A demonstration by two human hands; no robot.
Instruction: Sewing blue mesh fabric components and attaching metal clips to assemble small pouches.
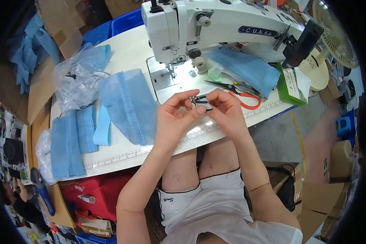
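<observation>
My left hand [179,110] and my right hand [225,112] both grip a small black-and-white piece with metal on it [201,101], too small to identify, above the front edge of the white sewing table [122,156]. Just behind my fingers is the sewing machine [162,38]; its needle area shows beyond them. Orange-handled scissors [250,103] and other small metal tools lie beside my right hand. A blue mesh piece [126,105] lies to the left of my left hand. Another blue mesh piece [252,71] lies right of the needle area.
More blue pieces [67,146], clear plastic bags [75,73] and cardboard boxes with blue fabric [30,53] are at the left. A green box [288,83] and a fan [333,30] stand at the right. Another person [22,207] is at the far lower left.
</observation>
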